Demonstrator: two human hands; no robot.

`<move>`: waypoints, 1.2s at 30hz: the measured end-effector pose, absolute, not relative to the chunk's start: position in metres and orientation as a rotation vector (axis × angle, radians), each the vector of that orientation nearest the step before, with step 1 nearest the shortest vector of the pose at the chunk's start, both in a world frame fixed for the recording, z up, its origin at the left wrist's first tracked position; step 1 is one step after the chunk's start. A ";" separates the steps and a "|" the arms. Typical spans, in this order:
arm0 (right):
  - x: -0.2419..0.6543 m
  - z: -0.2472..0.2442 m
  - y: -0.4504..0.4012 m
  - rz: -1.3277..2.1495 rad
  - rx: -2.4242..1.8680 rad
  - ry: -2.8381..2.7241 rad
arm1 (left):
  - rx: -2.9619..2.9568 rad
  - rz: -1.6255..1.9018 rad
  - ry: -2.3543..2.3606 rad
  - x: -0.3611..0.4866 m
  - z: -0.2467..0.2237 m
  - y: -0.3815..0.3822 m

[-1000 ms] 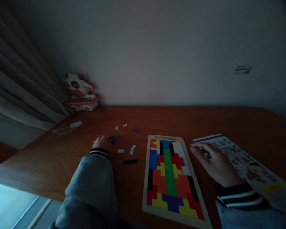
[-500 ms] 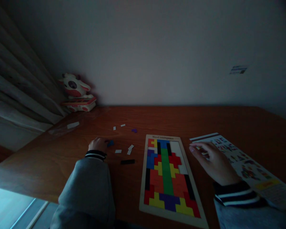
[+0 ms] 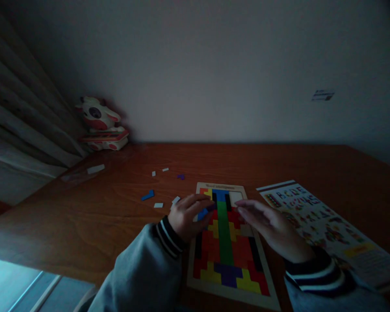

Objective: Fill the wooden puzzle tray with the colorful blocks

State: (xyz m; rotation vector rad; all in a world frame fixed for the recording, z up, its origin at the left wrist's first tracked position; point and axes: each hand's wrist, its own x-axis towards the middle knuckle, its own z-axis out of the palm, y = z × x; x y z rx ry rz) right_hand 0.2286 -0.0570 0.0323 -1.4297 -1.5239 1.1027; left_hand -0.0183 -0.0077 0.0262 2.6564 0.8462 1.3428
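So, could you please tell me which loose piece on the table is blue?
The L-shaped piece, left of the white pieces; its colour sets it apart from them and the purple piece.

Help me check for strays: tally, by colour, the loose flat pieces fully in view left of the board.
White rectangular flat pieces: 3
Blue L-shaped flat piece: 1
Purple angular flat piece: 1
Total: 5
Not counted: white shape partly behind the left hand; far-left white strip, possibly not a piece.
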 end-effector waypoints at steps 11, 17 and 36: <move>0.232 0.024 -0.059 1.145 -1.405 -1.500 | 2.717 1.346 0.684 0.006 0.007 -0.028; 0.268 0.008 -0.055 0.938 -1.557 -1.521 | 2.789 1.248 0.704 0.008 -0.011 -0.026; 0.253 -0.011 -0.056 0.696 -1.661 -1.673 | 2.836 1.089 0.726 0.008 -0.012 -0.027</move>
